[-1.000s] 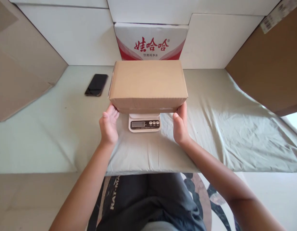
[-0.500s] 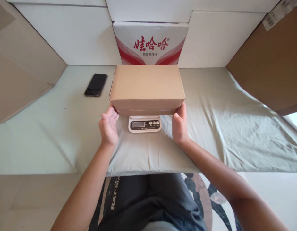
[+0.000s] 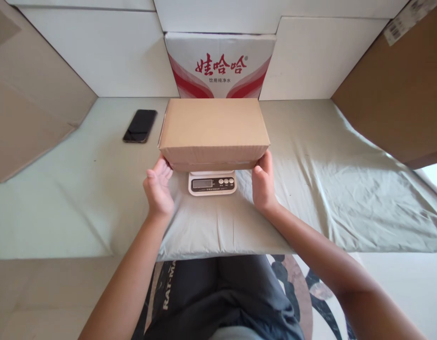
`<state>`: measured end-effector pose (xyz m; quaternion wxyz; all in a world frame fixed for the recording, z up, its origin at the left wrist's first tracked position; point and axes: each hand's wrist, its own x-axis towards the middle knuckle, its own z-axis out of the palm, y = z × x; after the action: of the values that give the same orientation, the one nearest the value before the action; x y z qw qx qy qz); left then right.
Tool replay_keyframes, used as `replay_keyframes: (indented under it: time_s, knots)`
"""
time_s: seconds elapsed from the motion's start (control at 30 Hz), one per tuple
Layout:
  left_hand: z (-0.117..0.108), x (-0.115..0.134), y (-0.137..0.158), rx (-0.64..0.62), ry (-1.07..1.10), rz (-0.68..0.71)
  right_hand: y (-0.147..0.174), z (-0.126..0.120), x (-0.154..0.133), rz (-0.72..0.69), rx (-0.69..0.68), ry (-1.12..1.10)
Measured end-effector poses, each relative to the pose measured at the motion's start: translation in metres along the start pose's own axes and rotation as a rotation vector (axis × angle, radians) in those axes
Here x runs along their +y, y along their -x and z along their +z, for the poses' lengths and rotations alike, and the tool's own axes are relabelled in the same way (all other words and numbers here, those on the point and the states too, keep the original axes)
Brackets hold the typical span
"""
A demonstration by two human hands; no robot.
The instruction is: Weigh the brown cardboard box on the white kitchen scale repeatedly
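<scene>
A plain brown cardboard box (image 3: 214,123) sits over a white digital kitchen scale (image 3: 212,192), hiding most of its platform. Only the scale's front, with its small display and several round buttons, shows below the box; whether the box's weight rests on it I cannot tell. My left hand (image 3: 159,188) holds the box at its lower left front corner, fingers reaching along the side and underneath, thumb raised. At the lower right front corner, my right hand (image 3: 264,182) grips the box in the same way, its fingertips partly hidden.
A black phone (image 3: 140,126) lies on the pale green cloth (image 3: 98,198) to the left. Behind the box stands a white and red carton (image 3: 220,61) with red lettering. Large brown cardboard pieces (image 3: 34,94) flank the left side, with another brown box (image 3: 395,99) on the right.
The cardboard box and both hands appear very slightly lower and further left, while the whole view has also shifted a little. The hands keep their places at the box's corners.
</scene>
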<state>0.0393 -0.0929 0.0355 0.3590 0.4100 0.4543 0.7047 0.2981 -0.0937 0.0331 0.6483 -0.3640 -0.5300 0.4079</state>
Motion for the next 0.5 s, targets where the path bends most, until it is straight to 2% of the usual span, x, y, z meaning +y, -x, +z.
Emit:
replay_keyframes:
  time_s: [0.5]
  knots:
    - [-0.001, 0.001, 0.002, -0.016, -0.028, -0.017, -0.005, -0.007, 0.010, -0.017, -0.005, 0.019]
